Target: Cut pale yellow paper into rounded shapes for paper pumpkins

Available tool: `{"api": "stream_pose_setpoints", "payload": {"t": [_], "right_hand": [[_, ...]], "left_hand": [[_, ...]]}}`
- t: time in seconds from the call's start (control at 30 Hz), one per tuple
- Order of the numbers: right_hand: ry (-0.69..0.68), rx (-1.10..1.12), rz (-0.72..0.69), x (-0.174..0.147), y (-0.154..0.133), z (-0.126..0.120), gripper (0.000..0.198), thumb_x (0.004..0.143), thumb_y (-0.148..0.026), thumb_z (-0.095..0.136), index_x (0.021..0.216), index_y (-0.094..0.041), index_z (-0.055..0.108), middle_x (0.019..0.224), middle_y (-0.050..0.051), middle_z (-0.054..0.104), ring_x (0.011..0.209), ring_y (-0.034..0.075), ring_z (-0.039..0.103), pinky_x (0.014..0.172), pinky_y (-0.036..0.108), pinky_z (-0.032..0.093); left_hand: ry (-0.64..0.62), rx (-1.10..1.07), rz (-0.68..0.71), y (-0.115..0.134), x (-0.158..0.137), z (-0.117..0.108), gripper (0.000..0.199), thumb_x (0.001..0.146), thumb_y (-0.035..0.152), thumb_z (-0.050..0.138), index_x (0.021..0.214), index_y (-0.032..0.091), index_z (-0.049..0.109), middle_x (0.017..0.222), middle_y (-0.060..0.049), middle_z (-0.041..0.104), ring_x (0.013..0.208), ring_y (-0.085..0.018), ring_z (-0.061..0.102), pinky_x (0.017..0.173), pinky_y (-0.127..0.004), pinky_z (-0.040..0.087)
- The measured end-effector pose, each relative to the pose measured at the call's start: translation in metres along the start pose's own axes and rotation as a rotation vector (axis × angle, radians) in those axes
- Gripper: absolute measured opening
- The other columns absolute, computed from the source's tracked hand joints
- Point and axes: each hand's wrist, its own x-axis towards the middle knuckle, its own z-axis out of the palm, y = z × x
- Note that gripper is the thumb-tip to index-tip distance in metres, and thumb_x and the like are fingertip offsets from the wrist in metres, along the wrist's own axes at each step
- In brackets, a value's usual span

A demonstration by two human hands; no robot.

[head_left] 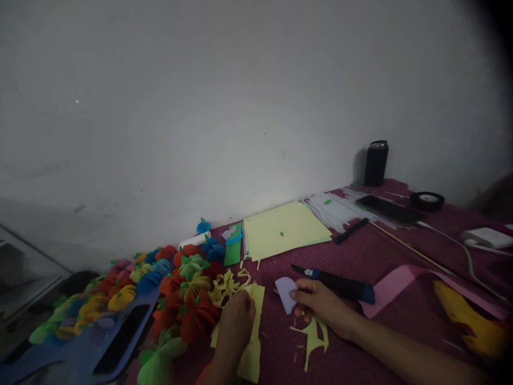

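My right hand (315,303) pinches a lavender paper piece (285,293) with one rounded side. A small pointed tip shows at the paper's left edge; I cannot make out what it belongs to. My left hand (239,316) is closed over a folded yellow paper sheet (253,355); its fingertips are hidden, so whatever they grip does not show. Curly yellow paper scraps (225,289) lie beyond the left hand. Another yellow cut-out scrap (313,338) lies under the right hand. A dark blue-handled cutter (340,283) rests just beyond the right hand.
Many colourful paper pumpkins (196,315) crowd the left side. Yellow sheets (286,230) are stacked against the wall. A phone (387,209), black tape roll (427,200), dark can (375,163), pink strip (395,286) and yellow tool (467,318) are on the right.
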Motion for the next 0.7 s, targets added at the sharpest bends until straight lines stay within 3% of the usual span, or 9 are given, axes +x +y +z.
{"api": "stream_pose_setpoints", "payload": {"t": [0.07, 0.13, 0.2, 0.23, 0.33, 0.43, 0.5, 0.7], "right_hand": [[0.023, 0.021, 0.009, -0.001, -0.003, 0.001, 0.028, 0.070, -0.043, 0.055, 0.067, -0.016, 0.050, 0.053, -0.004, 0.055, 0.041, 0.007, 0.049, 0.037, 0.016, 0.037], [0.033, 0.056, -0.007, -0.002, -0.006, 0.001, 0.030, 0.068, -0.045, 0.058, 0.069, -0.016, 0.050, 0.057, -0.004, 0.055, 0.043, 0.008, 0.051, 0.037, 0.016, 0.036], [0.027, 0.096, -0.043, -0.003, -0.010, 0.000, 0.030, 0.067, -0.044, 0.060, 0.071, -0.017, 0.050, 0.057, -0.005, 0.053, 0.043, 0.008, 0.051, 0.037, 0.016, 0.035], [0.028, 0.113, -0.073, -0.004, -0.013, -0.001, 0.028, 0.068, -0.043, 0.060, 0.072, -0.017, 0.051, 0.055, -0.005, 0.052, 0.042, 0.007, 0.049, 0.036, 0.016, 0.033], [0.039, 0.124, -0.204, -0.011, -0.025, -0.002, 0.022, 0.072, -0.037, 0.059, 0.070, -0.016, 0.055, 0.053, -0.006, 0.049, 0.045, 0.006, 0.044, 0.041, 0.016, 0.033], [-0.017, 0.091, -0.312, -0.018, -0.035, -0.001, 0.017, 0.069, -0.032, 0.063, 0.068, -0.014, 0.060, 0.072, -0.001, 0.056, 0.066, 0.010, 0.051, 0.061, 0.020, 0.040], [-0.058, 0.069, -0.311, -0.020, -0.037, 0.001, 0.017, 0.066, -0.031, 0.065, 0.067, -0.014, 0.061, 0.080, 0.002, 0.058, 0.075, 0.013, 0.053, 0.068, 0.024, 0.041], [0.033, -0.004, -0.178, -0.014, -0.023, 0.002, 0.021, 0.067, -0.035, 0.062, 0.067, -0.014, 0.058, 0.062, -0.001, 0.058, 0.055, 0.011, 0.050, 0.056, 0.023, 0.040]], "left_hand": [[0.072, -0.072, -0.028, -0.002, 0.001, -0.010, 0.018, 0.076, 0.019, 0.041, 0.061, 0.018, 0.051, 0.063, -0.003, 0.055, 0.064, -0.017, 0.053, 0.061, -0.026, 0.035], [0.240, -0.209, -0.056, -0.003, -0.001, -0.022, 0.018, 0.076, 0.024, 0.043, 0.064, 0.019, 0.054, 0.070, -0.004, 0.057, 0.067, -0.017, 0.053, 0.063, -0.027, 0.036], [0.427, -0.446, -0.154, -0.002, -0.005, -0.030, 0.013, 0.074, 0.030, 0.049, 0.072, 0.020, 0.058, 0.076, -0.003, 0.059, 0.067, -0.017, 0.054, 0.063, -0.026, 0.037], [0.455, -0.617, -0.210, 0.001, -0.007, -0.032, 0.014, 0.070, 0.032, 0.054, 0.074, 0.020, 0.058, 0.073, -0.002, 0.059, 0.065, -0.016, 0.054, 0.061, -0.025, 0.038], [0.320, -1.205, -0.274, 0.014, -0.011, -0.023, 0.020, 0.065, 0.035, 0.062, 0.070, 0.019, 0.051, 0.058, 0.003, 0.053, 0.057, -0.014, 0.052, 0.057, -0.023, 0.040], [0.095, -1.430, -0.275, 0.033, -0.015, -0.004, 0.023, 0.061, 0.032, 0.066, 0.069, 0.018, 0.050, 0.062, 0.001, 0.057, 0.058, -0.014, 0.053, 0.056, -0.024, 0.041], [0.011, -1.441, -0.228, 0.043, -0.018, 0.005, 0.022, 0.061, 0.032, 0.066, 0.065, 0.017, 0.051, 0.062, 0.000, 0.058, 0.061, -0.015, 0.053, 0.058, -0.024, 0.042], [-0.074, -1.178, -0.151, 0.056, -0.027, 0.001, 0.023, 0.068, 0.038, 0.059, 0.060, 0.016, 0.057, 0.056, 0.000, 0.055, 0.056, -0.014, 0.048, 0.052, -0.020, 0.037]]}}
